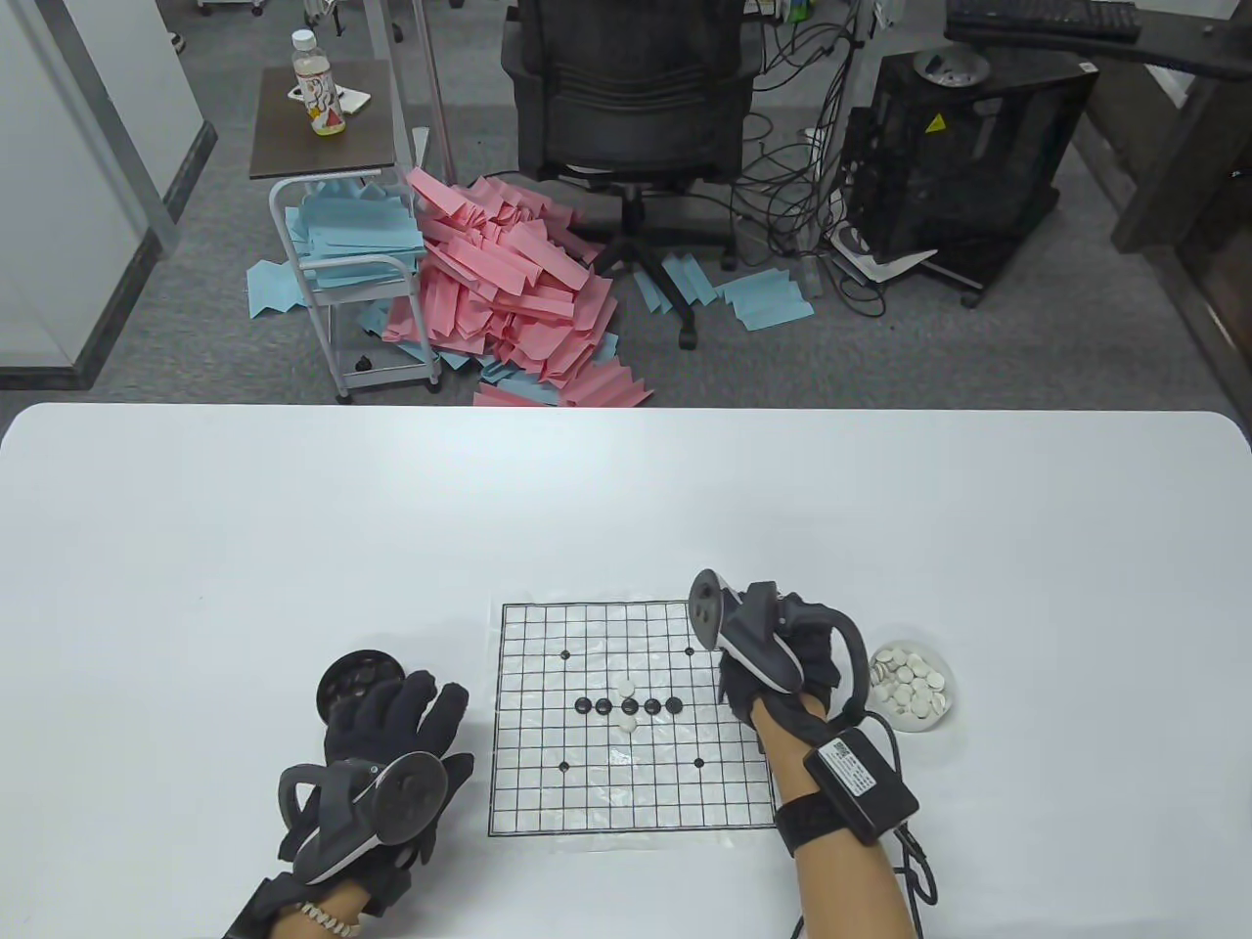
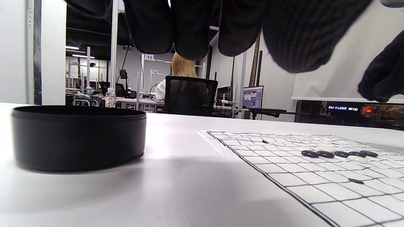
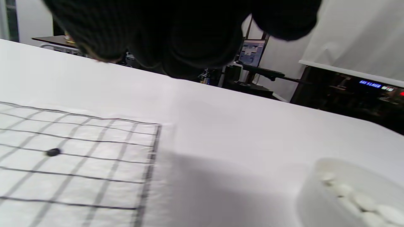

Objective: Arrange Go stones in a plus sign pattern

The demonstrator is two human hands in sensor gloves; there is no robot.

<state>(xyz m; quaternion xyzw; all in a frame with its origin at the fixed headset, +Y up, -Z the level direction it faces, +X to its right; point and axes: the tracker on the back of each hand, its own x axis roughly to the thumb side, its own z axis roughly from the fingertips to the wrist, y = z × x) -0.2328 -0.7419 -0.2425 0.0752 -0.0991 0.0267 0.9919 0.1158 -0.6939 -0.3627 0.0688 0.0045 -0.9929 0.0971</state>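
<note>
A paper Go board (image 1: 548, 782) lies at the table's front centre. On it a short row of black stones (image 1: 629, 706) runs left to right, with one white stone above its middle (image 1: 627, 688) and one below (image 1: 627, 725). My left hand (image 1: 421, 709) rests flat with fingers spread, left of the board, beside the black bowl (image 1: 357, 675); it holds nothing. My right hand (image 1: 748, 685) hovers over the board's right edge, next to the white bowl of white stones (image 1: 912, 688). Its fingers (image 3: 176, 37) are curled; whether they hold a stone is hidden.
In the left wrist view the black bowl (image 2: 79, 137) stands close on the left and the board (image 2: 284, 164) on the right. The right wrist view shows the board's corner (image 3: 79, 164) and the white bowl (image 3: 315, 195). An office chair (image 1: 626, 98) stands beyond the table.
</note>
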